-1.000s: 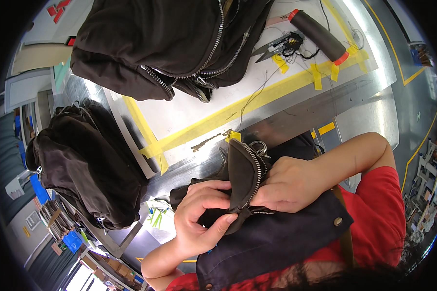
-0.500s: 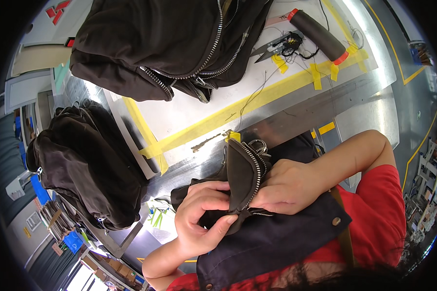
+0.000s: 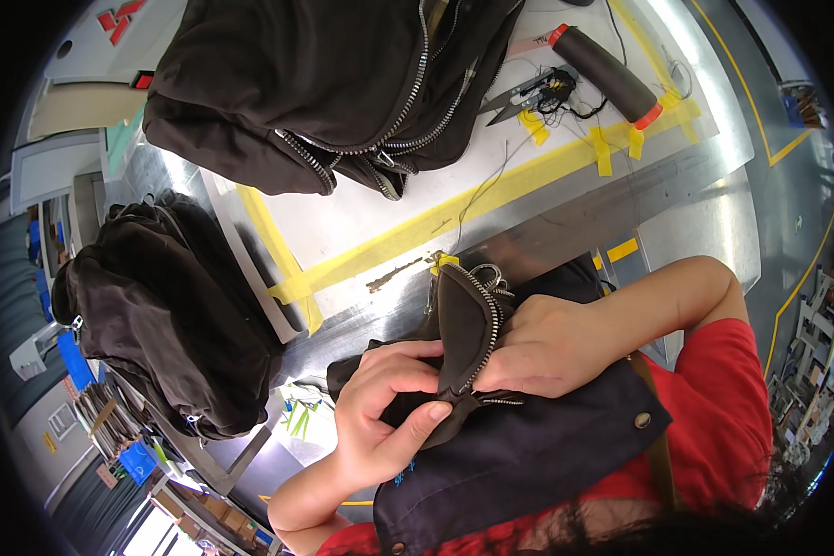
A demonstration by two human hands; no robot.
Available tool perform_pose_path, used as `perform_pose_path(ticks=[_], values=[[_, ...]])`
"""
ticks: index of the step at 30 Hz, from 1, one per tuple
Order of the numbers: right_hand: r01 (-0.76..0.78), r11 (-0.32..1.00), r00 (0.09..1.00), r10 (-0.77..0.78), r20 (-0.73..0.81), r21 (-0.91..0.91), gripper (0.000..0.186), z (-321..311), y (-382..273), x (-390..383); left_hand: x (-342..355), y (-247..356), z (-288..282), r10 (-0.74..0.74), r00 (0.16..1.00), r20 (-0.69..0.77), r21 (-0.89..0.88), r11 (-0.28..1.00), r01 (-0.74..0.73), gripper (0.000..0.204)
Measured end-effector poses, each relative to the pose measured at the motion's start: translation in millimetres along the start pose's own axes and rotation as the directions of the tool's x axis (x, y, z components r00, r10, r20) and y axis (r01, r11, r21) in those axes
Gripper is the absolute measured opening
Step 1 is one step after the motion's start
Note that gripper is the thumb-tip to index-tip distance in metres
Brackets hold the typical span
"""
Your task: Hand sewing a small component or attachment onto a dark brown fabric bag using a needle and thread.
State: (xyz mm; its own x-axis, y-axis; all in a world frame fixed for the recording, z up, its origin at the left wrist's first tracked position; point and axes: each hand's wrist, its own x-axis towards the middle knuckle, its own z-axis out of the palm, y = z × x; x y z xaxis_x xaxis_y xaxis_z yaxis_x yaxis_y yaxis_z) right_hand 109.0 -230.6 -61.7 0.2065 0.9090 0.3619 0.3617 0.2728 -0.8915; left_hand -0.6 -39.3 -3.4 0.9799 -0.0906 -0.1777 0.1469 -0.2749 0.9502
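A dark brown fabric piece with a metal zipper [image 3: 463, 320] is held up close to my chest, over my dark apron [image 3: 528, 454]. My left hand [image 3: 385, 408] pinches its lower edge between thumb and fingers. My right hand [image 3: 547, 347] grips the same piece from the right side, fingers curled against the zipper teeth. The zipper pull rings show at the top of the piece. Both hands are closed on the fabric.
A pile of dark brown zippered garments [image 3: 343, 83] lies on the white table with yellow tape lines [image 3: 454, 218]. Another dark heap [image 3: 167, 315] sits at the left. A black cylinder with red ends [image 3: 607, 74] and scissors [image 3: 519, 97] lie at the far right of the table.
My left thumb and fingers have shifted slightly along the lower edge of the zippered piece. The hands stay in nearly the same place.
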Motion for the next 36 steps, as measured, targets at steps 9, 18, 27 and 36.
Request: perform_pose_path(ticks=[9, 18, 27, 36], values=[[-0.083, 0.996, 0.996, 0.082, -0.025, -0.042, 0.012, -9.2, -3.6, -0.8, -3.4, -7.1, 1.3, -0.026, 0.999, -0.042, -0.103, 0.994, 0.022, 0.013], [-0.075, 0.990, 0.996, 0.081, 0.045, -0.119, 0.009, -12.7, -3.1, -1.9, 1.0, -5.2, 1.3, -0.024, 1.000, -0.004, -0.081, 0.996, 0.024, 0.012], [-0.061, 0.982, 0.997, 0.053, -0.053, -0.177, 0.012, -12.5, -2.2, -2.7, -1.4, -6.1, 0.7, -0.098, 0.995, -0.028, -0.134, 0.987, 0.093, 0.013], [0.041, 0.983, 0.986, -0.069, -0.153, -0.176, 0.010, -4.9, -0.7, 4.4, 5.9, -10.2, 6.9, -0.078, 0.997, -0.024, -0.220, 0.973, 0.071, 0.013]])
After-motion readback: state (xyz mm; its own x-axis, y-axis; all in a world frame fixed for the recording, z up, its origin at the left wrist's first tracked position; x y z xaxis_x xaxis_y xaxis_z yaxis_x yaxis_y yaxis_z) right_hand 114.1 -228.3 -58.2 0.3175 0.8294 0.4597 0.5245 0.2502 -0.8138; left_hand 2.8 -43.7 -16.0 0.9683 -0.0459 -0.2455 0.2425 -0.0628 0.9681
